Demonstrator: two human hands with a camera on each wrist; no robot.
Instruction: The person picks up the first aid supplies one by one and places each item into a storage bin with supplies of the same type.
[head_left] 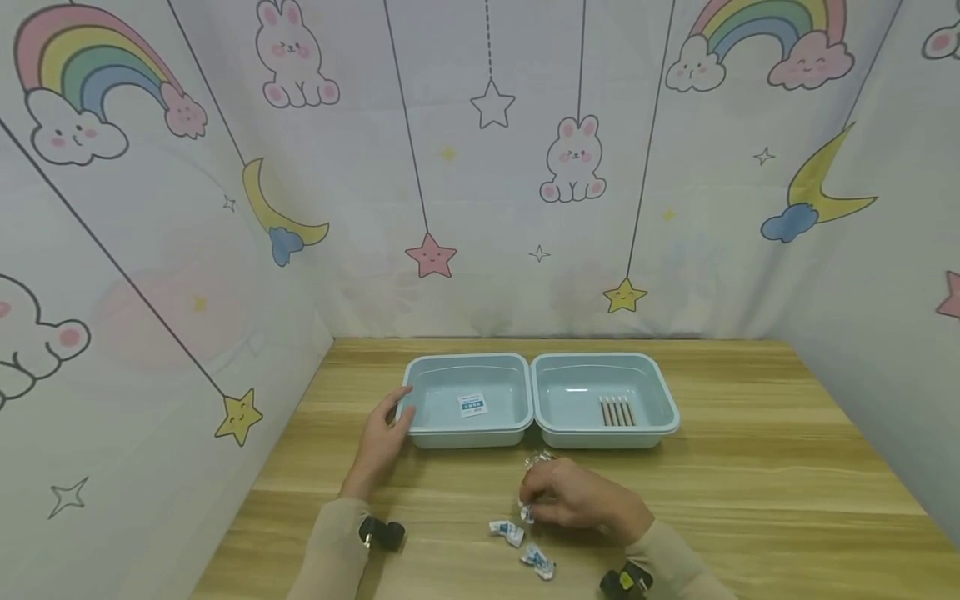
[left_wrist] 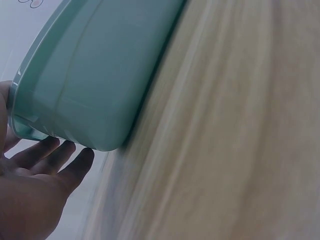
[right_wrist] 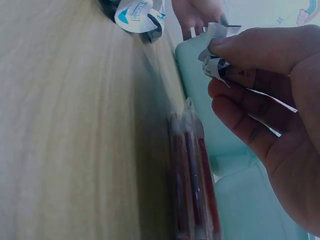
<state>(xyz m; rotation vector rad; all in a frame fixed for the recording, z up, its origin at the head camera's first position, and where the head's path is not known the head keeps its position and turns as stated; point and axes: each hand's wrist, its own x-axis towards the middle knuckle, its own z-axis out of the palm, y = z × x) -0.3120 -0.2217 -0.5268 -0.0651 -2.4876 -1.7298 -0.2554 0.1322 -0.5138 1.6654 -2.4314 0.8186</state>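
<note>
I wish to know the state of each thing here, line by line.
Left tray, upright, holding packet
Packet, flat
Right tray, upright, holding sticks
Sticks, side by side
Two wrappers, crumpled
Third wrapper, crumpled, in right hand
Other sticks, lying together
Left hand, on left tray's rim

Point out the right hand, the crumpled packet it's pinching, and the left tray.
Right hand (head_left: 576,493), head view: back of the hand.
Crumpled packet (right_wrist: 216,32), right wrist view: part above the thumb.
Left tray (head_left: 468,439), head view: front wall.
</note>
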